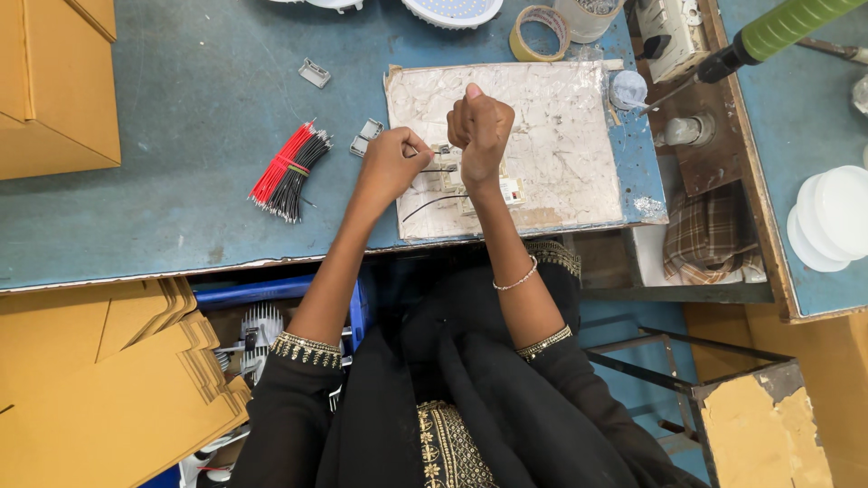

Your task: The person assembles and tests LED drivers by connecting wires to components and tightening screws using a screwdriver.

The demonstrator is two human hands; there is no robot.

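Note:
My left hand pinches a thin black wire over a worn white work board on the blue table. My right hand is closed in a fist, thumb up, just right of the left hand; what it grips is hidden inside the fist. Under both hands lies a small circuit board with small parts on it. A bundle of red and black wires lies on the table to the left of my left hand.
Small grey clips lie left of the board. A tape roll, a clear cup and white round lamp parts sit at the far edge. White discs lie at right. Cardboard sheets are stacked lower left.

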